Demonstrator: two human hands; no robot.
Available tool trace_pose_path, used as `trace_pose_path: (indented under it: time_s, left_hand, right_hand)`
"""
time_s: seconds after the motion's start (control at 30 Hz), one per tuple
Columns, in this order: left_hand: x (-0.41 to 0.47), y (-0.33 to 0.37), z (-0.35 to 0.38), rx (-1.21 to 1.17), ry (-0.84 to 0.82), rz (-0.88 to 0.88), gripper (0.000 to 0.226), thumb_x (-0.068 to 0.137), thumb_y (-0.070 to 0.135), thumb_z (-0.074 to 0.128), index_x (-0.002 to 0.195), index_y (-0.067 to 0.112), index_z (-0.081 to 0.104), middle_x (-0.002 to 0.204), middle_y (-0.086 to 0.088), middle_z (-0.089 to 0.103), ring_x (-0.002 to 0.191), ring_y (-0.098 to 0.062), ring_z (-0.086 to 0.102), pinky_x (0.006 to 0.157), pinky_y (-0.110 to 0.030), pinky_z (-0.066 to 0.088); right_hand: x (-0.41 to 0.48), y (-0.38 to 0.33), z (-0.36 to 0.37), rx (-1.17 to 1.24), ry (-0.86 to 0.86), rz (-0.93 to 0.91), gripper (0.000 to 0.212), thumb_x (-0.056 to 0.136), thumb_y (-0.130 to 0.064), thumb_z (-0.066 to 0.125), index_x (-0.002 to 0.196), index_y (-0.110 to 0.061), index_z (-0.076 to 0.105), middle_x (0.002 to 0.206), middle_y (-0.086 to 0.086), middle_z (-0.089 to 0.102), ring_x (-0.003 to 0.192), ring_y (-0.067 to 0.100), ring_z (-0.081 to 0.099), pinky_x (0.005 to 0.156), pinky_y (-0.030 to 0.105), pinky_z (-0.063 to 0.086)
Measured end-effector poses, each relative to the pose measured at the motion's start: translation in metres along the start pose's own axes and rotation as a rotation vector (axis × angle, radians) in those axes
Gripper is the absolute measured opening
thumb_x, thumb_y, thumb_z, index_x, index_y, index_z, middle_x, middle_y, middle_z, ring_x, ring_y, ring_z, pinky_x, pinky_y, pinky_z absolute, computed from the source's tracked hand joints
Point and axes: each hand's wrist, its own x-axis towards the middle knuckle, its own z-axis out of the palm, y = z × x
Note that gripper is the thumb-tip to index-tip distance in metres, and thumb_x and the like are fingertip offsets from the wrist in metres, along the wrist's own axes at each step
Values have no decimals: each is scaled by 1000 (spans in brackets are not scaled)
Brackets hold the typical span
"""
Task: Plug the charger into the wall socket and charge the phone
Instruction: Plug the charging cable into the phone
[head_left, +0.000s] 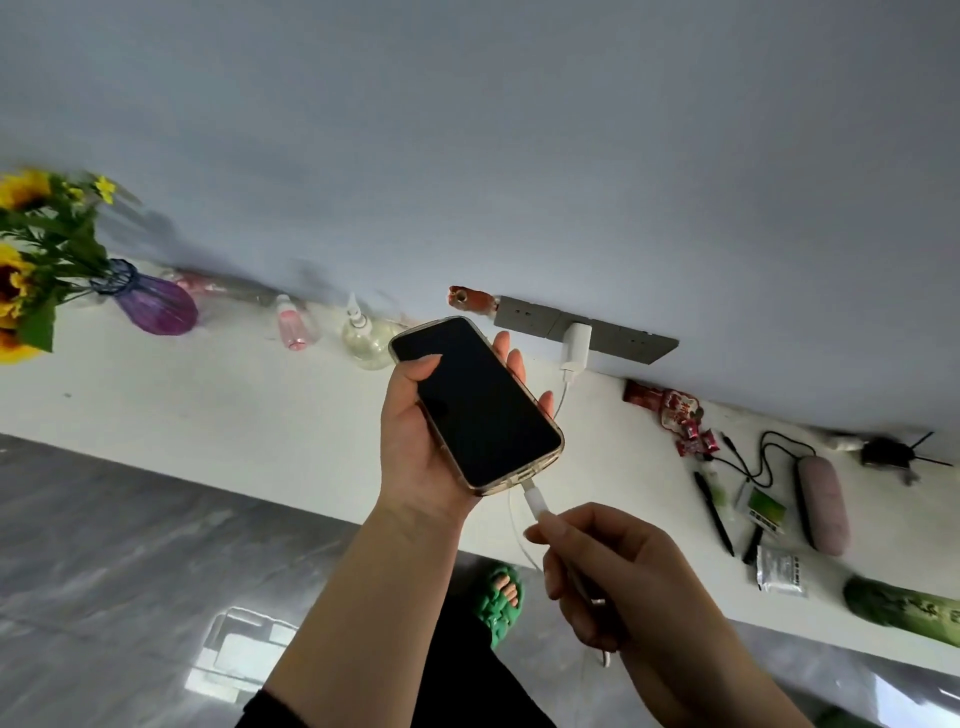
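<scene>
My left hand (415, 441) holds a phone (475, 402) with a dark screen and a clear gold-edged case above the white shelf (208, 405). My right hand (608, 566) pinches the white cable connector (535, 499), whose tip sits at the phone's bottom port. A white charger (575, 345) is plugged into the grey wall socket strip (587, 330) behind the phone. Its thin white cable (563, 395) hangs down from it and passes behind the phone.
A purple vase (156, 304) with sunflowers stands at the left; small bottles (363, 338) are behind the phone. At the right lie snack packets (670, 410), pens, a black cord, a pink case (823, 504) and a green object (904, 605). My foot in a green slipper (501, 597) shows below.
</scene>
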Motion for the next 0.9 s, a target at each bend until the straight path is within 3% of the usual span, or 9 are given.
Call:
trace_pose_path:
  time_s: [0.23,0.77,0.9]
  left_hand:
    - [-1,-6,1,-5,3,-16,43,83,33,53,124,21,54,128,-8,57,108,-27,61,97,-53,44]
    - [2,-11,3,87,-11,-13,49,86,35,49,133,23,48,134,-5,53,112,-25,58,95,-52,45]
    - [2,-12,2,80,-5,2,54,87,34,48,139,24,43,135,-5,54,110,-25,60,94,-52,45]
  right_hand:
    - [0,0,-5,-5,11,-24,25,75,-34,69,81,-10,76,59,7,61,37,13,43,35,19,30]
    - [2,2,-4,87,26,-26,24,67,-34,71,72,-11,75,63,10,66,38,15,48,35,19,34]
    - [4,2,-3,134,45,12,22,84,-25,64,70,-13,77,69,11,71,45,15,57,38,21,42]
